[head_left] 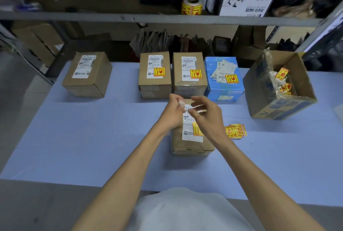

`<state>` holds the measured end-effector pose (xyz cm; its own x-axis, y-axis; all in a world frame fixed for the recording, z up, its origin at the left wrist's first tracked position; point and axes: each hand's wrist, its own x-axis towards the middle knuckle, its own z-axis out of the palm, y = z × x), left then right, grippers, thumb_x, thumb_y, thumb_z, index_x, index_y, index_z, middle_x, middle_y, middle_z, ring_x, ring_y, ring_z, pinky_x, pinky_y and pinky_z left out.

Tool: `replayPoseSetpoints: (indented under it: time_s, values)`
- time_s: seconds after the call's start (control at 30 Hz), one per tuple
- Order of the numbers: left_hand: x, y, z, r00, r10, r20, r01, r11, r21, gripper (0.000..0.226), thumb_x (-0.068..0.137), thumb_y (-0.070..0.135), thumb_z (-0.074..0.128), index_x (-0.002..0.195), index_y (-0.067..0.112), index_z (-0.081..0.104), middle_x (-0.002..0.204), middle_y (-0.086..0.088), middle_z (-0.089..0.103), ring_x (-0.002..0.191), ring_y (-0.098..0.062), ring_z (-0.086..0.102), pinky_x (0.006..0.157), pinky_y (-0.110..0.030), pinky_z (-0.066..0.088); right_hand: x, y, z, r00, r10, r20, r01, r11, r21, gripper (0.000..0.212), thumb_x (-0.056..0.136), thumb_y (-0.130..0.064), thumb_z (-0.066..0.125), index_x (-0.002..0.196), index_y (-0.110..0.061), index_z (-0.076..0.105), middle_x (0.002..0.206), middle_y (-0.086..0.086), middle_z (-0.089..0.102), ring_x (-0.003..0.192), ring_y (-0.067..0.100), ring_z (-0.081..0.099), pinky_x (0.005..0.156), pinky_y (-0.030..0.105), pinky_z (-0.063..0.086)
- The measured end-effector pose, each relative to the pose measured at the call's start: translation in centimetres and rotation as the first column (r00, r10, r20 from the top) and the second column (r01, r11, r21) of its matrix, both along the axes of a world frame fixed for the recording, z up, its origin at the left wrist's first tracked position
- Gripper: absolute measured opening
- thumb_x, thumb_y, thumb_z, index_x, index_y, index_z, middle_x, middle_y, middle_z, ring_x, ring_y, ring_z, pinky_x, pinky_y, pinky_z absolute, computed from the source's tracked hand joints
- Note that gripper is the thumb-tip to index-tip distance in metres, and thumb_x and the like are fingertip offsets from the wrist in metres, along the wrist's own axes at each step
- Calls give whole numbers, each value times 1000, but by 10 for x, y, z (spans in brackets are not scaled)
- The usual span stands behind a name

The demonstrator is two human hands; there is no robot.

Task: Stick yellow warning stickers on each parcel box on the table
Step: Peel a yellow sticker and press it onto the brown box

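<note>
Near table [74,138] centre: both hands over stickered brown box [187,143]. Left hand [174,110] pinches white backing scrap; right hand [206,113] half-curled, grip unclear. Spare stickers [235,130] right: thin, limp, tacky; lift by corner. Far-left box [87,74] bare.

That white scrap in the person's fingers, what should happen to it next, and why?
Probably drop the white backing scrap into the open carton at right, which already holds similar scraps. The front parcel already shows its yellow sticker; the far-left parcel has none yet.
</note>
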<state>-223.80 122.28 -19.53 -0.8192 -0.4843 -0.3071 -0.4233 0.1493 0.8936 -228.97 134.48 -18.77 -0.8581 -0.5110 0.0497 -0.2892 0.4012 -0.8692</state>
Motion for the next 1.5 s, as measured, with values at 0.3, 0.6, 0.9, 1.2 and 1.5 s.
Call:
replayPoseSetpoints:
  time_s: [0.3,0.6,0.9,1.2,1.5]
  values:
    - [-27,10,49,933,112,-342,-47,980,192,8,86,0,65,84,8,64,65,-1,69,58,-8,68,57,-20,57,-26,8,37,974,-53,-220,22,990,-140,15,82,-7,73,96,-10,76,80,-4,62,72,-3,59,68,6,47]
    - [-55,31,63,926,36,-377,134,899,416,15,88,5,63,102,2,69,86,-12,73,77,-17,71,73,-24,59,-58,39,62,986,-165,-26,148,935,-323,5,83,-7,71,87,-7,75,76,1,73,71,13,69,67,26,56]
    - [-85,52,70,952,15,-307,79,953,291,3,84,12,71,82,12,72,82,-5,71,75,-14,66,67,-22,55,-66,64,65,985,-152,76,170,897,-407,10,80,-1,73,91,0,75,80,10,75,74,21,73,71,33,61]
    - [-122,77,70,955,-84,-284,150,964,218,15,86,10,68,94,-2,72,93,-18,71,82,-22,70,74,-27,59,-85,87,64,914,-365,-178,318,915,-247,8,82,-12,74,89,-11,76,74,-11,69,72,3,67,65,16,55]
    - [-161,118,86,912,-196,-361,263,954,145,18,92,9,60,104,2,73,92,-12,72,86,-19,71,79,-27,59,-124,124,87,893,-428,-137,396,894,-211,10,83,-13,72,92,-11,78,76,-6,72,71,-8,64,61,4,46]
